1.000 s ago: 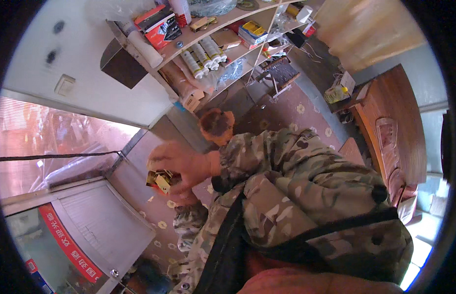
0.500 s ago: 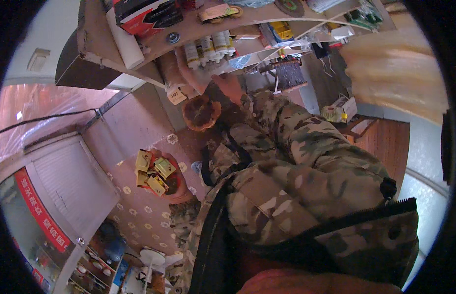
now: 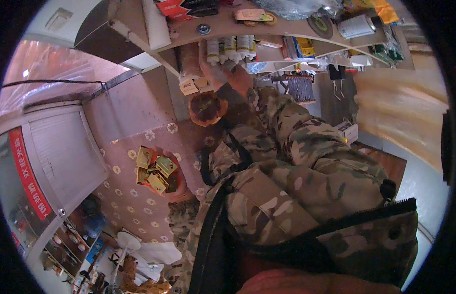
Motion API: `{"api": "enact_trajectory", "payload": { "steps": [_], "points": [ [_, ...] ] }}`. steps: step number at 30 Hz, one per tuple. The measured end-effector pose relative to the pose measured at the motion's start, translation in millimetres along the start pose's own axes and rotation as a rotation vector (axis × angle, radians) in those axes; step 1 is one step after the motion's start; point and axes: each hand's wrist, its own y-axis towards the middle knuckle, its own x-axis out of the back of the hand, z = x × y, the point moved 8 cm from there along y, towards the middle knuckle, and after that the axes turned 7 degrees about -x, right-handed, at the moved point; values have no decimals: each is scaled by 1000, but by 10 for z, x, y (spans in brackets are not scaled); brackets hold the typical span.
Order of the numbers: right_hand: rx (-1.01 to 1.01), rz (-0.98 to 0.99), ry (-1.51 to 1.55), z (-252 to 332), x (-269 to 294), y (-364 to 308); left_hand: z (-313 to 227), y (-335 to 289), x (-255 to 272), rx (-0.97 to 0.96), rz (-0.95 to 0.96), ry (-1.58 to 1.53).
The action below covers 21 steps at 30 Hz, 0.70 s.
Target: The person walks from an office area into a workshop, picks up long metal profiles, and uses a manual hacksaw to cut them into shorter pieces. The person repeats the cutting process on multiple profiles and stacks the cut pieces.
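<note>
We hold a heap of small gold-coloured pieces (image 3: 153,172) in our left hand (image 3: 179,183), its fingers curled around them, below and left of the sawn log (image 3: 207,109). Our right hand (image 3: 240,81) is above and right of that log, just below the white tubes (image 3: 232,50); it is dim there, and we cannot tell whether its fingers pinch anything.

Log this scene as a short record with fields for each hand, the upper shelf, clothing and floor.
Left hand: holds several gold pieces
Right hand: near white tubes; contact unclear
Upper shelf: holds a dark disc and a can
Clothing: camouflage jacket
Floor: flower-patterned
</note>
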Motion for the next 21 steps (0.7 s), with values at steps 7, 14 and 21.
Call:
{"api": "enact_trajectory", "payload": {
  "steps": [7,14,21],
  "points": [
    [407,281,-182,794,-85,-199,-86,-54,39,-45,47,-10],
    [370,185,-86,426,-27,243,-146,-48,45,-58,50,-9],
    [419,193,-208,365,609,300,-75,-9,7,17,41,-103]
  ]
}}
